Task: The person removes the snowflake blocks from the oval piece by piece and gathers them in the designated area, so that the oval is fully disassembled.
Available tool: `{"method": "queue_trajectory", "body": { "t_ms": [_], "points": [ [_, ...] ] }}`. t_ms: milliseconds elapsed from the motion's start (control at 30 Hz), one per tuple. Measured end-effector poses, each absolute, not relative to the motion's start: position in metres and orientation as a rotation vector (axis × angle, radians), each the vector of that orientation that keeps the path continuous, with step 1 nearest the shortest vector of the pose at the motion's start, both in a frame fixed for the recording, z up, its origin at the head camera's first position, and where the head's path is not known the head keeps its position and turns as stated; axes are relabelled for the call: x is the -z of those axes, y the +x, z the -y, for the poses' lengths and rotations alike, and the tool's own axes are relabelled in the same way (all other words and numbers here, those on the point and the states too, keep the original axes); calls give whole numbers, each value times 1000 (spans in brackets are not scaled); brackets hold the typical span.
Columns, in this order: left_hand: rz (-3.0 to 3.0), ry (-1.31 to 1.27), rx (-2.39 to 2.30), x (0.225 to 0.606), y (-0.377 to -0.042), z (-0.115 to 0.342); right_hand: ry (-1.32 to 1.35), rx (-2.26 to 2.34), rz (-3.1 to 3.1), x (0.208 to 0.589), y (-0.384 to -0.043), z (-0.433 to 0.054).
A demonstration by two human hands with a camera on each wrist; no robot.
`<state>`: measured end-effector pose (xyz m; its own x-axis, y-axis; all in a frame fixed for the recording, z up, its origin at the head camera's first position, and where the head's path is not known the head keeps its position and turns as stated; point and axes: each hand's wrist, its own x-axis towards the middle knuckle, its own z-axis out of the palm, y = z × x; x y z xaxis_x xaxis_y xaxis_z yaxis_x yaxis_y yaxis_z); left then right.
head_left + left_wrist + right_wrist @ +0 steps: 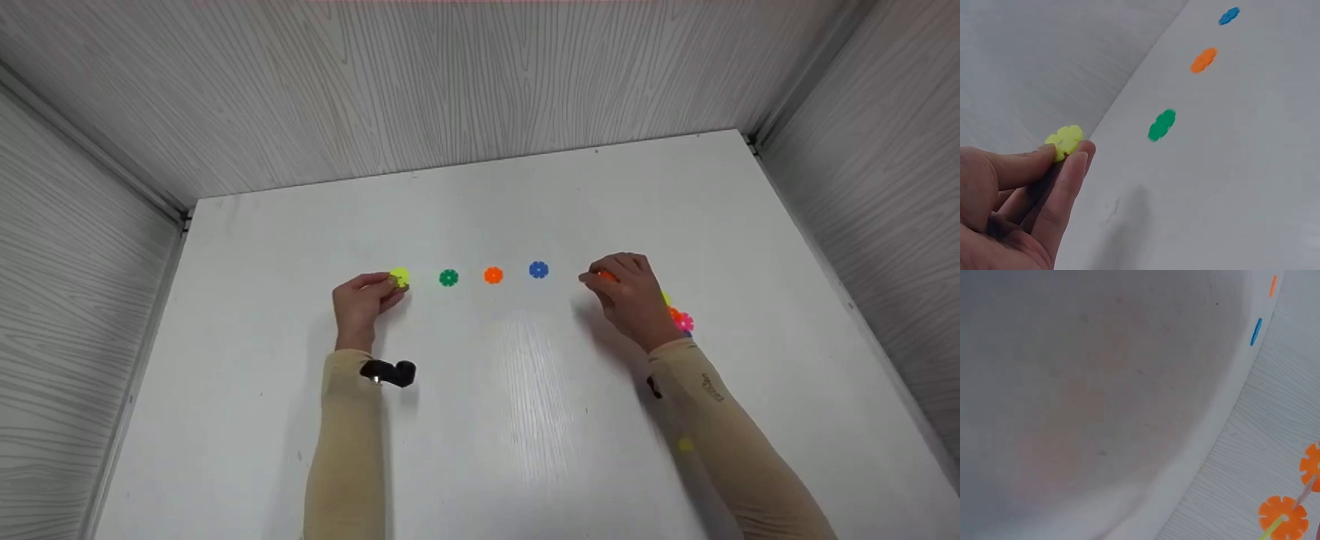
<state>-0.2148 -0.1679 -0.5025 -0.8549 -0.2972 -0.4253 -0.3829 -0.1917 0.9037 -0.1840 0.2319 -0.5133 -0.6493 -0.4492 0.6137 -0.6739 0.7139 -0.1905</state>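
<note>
In the head view my left hand pinches a yellow flower-shaped plastic disc between thumb and fingers, raised over the table. Beside it on the white table lie a green disc, an orange disc and a blue disc, spaced out in a row. Past the row's right end, my right hand holds an orange flower disc, mostly covered by the fingers. The right wrist view has two orange discs at its lower right edge, with thin yellow and pinkish pieces against them.
More discs, among them a pink disc, show in a cluster beside my right wrist, partly hidden by it. A yellow piece peeks out by the right sleeve. Wood-grained panels stand at the table's back and sides.
</note>
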Motion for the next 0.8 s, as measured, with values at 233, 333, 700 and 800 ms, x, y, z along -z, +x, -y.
{"method": "queue_trajectory", "body": {
  "t_ms": [233, 333, 700, 800],
  "points": [
    [-1994, -1022, -2172, 516, -221, 214, 849, -548, 2379, 514, -184, -236],
    [-2055, -1054, -2060, 520, -220, 224, 851, -554, 2389, 517, -182, -237],
    [-2080, -1055, -1980, 519, -222, 238, 840, -565, 2449, 519, -180, -236],
    [-2115, -1045, -1930, 518, -225, 239, 833, -565, 2453, 520, -180, -236]
  ]
}}
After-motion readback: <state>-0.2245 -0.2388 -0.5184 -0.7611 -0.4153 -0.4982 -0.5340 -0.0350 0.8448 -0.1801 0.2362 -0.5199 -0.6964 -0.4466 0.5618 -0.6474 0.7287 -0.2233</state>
